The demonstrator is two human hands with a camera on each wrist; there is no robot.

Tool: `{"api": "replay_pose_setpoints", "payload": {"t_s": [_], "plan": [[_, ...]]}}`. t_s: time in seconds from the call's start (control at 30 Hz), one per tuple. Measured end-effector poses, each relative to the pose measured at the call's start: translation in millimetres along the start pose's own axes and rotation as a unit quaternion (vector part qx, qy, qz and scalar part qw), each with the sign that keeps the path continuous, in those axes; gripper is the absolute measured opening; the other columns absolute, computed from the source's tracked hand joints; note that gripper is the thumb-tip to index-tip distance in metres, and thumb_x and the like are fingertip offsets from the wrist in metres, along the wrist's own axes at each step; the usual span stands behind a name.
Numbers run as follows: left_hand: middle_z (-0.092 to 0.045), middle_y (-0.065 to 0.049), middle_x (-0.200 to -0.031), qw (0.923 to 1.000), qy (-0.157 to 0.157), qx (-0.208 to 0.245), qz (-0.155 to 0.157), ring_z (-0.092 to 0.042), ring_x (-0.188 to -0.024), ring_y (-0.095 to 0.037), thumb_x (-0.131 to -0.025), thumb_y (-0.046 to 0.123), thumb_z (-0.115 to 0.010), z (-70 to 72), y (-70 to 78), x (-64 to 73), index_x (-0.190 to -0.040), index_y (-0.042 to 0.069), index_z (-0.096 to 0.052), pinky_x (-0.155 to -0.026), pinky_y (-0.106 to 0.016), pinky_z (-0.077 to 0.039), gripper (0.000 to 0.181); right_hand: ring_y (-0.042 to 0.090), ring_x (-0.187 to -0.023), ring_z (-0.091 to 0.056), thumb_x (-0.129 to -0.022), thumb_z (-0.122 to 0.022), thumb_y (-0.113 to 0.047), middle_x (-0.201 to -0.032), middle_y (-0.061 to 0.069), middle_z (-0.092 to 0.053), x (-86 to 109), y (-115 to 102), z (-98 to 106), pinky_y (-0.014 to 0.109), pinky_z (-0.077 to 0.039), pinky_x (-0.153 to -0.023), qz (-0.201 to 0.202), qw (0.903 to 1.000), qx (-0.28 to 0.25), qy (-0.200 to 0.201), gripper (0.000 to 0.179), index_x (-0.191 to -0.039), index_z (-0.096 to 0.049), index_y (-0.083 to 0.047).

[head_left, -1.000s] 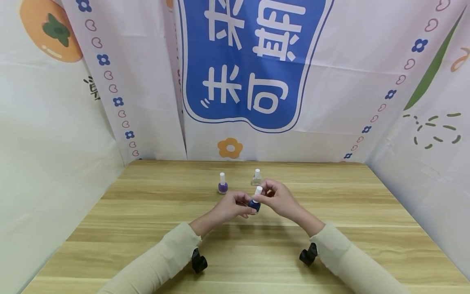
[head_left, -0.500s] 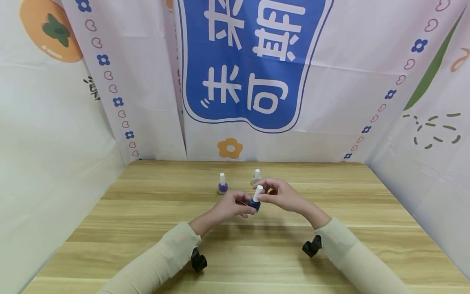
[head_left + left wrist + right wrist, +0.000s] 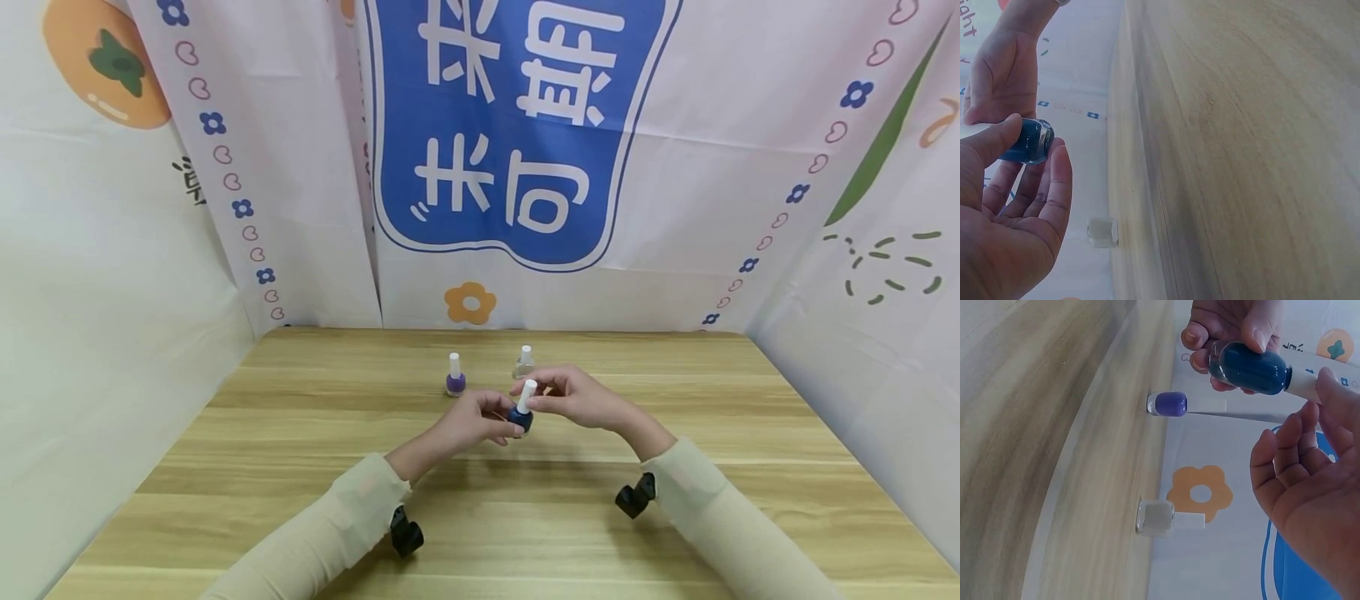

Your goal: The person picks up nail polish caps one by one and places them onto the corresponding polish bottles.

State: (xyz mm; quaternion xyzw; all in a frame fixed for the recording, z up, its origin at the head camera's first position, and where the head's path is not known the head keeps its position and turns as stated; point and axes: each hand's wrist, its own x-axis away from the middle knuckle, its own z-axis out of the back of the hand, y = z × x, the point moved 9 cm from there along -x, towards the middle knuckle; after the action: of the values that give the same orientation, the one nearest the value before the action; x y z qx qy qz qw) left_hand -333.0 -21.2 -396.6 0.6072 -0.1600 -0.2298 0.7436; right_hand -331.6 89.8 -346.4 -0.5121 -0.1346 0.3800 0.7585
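My left hand [image 3: 467,421] grips the glass body of a dark blue nail polish bottle [image 3: 519,420] above the middle of the table. The thumb lies over the bottle in the left wrist view, with fingers behind it. My right hand [image 3: 576,398] pinches the long white cap [image 3: 527,396], which is seated on the bottle's neck. Its other fingers are loosely bent beside the cap in the right wrist view. Behind the hands stand a purple nail polish bottle [image 3: 1171,404] and a whitish, clear-looking nail polish bottle [image 3: 1155,517], both upright with white caps.
The wooden table [image 3: 337,517] runs back to a printed white cloth [image 3: 315,167] hung behind it and along both sides. Small black cameras [image 3: 406,533] sit at both wrists, below the cream sleeves [image 3: 330,525].
My right hand has turned a little around the cap and its wrist has shifted right, leaving more of the cap in sight. My left hand and the blue bottle have stayed nearly still.
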Motion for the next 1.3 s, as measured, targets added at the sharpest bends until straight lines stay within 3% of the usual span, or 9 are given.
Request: {"api": "replay_pose_setpoints", "payload": {"t_s": [0.2,0.3,0.43,0.57,0.87,1.1,1.3], "plan": [[-0.067,-0.009,-0.092,1.0000,-0.001,0.004,-0.009,-0.065,-0.080,-0.020,-0.085,0.008,-0.075,0.4,-0.4,0.1,-0.102,-0.002,-0.067,-0.074,-0.049,-0.058,0.021,0.018,-0.080,-0.057,-0.094,-0.064,-0.007,-0.101,0.013,-0.067,-1.4,6.8,3.9,0.028,-0.054,-0.070,-0.011,0.9985,0.019,0.049,0.023,-0.114,-0.067,0.003],[-0.067,-0.009,-0.092,1.0000,0.001,0.004,-0.006,-0.065,-0.080,-0.020,-0.085,0.008,-0.075,1.3,-1.1,0.1,-0.102,-0.002,-0.067,-0.075,-0.048,-0.058,0.021,0.018,-0.083,-0.059,-0.093,-0.067,-0.009,-0.106,0.014,-0.068,-2.1,9.2,5.2,0.027,-0.052,-0.068,-0.015,0.9964,0.028,0.079,0.016,-0.103,-0.069,0.003],[-0.067,-0.010,-0.092,1.0000,0.005,0.005,-0.003,-0.066,-0.081,-0.020,-0.085,0.007,-0.075,2.3,-1.2,0.7,-0.103,-0.003,-0.067,-0.073,-0.043,-0.059,0.022,0.018,-0.080,-0.057,-0.091,-0.070,-0.014,-0.094,0.009,-0.068,-2.4,11.2,6.1,0.027,-0.048,-0.065,-0.025,0.9924,0.039,0.114,0.009,-0.089,-0.068,-0.005],[-0.066,-0.010,-0.092,0.9999,0.008,0.010,-0.004,-0.066,-0.080,-0.019,-0.086,0.006,-0.074,2.6,-0.5,1.5,-0.103,-0.005,-0.066,-0.071,-0.038,-0.059,0.022,0.019,-0.071,-0.051,-0.089,-0.072,-0.015,-0.079,0.005,-0.060,-1.5,10.1,5.9,0.026,-0.044,-0.060,-0.026,0.9890,0.044,0.139,0.010,-0.087,-0.065,-0.008],[-0.067,-0.010,-0.091,0.9999,0.009,0.007,-0.005,-0.066,-0.084,-0.027,-0.086,0.005,-0.074,3.5,-2.2,1.8,-0.102,-0.003,-0.067,-0.072,-0.039,-0.059,0.020,0.016,-0.064,-0.045,-0.086,-0.076,-0.018,-0.076,0.004,-0.057,-0.9,14.0,2.8,0.022,-0.037,-0.052,-0.035,0.9830,0.045,0.175,0.022,-0.081,-0.057,-0.008],[-0.067,-0.011,-0.091,0.9999,0.007,0.005,-0.005,-0.066,-0.083,-0.027,-0.086,0.005,-0.074,2.9,-2.5,2.0,-0.102,-0.004,-0.066,-0.074,-0.045,-0.058,0.021,0.016,-0.063,-0.045,-0.085,-0.077,-0.018,-0.076,0.004,-0.056,-1.2,16.5,1.8,0.021,-0.035,-0.051,-0.038,0.9808,0.050,0.184,0.026,-0.079,-0.054,-0.008],[-0.066,-0.011,-0.092,0.9999,0.011,0.006,-0.004,-0.065,-0.087,-0.033,-0.086,0.005,-0.073,4.3,-2.3,2.8,-0.104,-0.004,-0.066,-0.073,-0.041,-0.059,0.021,0.020,-0.071,-0.049,-0.089,-0.072,-0.010,-0.082,0.004,-0.057,-0.8,9.3,3.0,0.023,-0.042,-0.057,-0.040,0.9878,0.045,0.144,0.015,-0.100,-0.063,-0.004]]}}
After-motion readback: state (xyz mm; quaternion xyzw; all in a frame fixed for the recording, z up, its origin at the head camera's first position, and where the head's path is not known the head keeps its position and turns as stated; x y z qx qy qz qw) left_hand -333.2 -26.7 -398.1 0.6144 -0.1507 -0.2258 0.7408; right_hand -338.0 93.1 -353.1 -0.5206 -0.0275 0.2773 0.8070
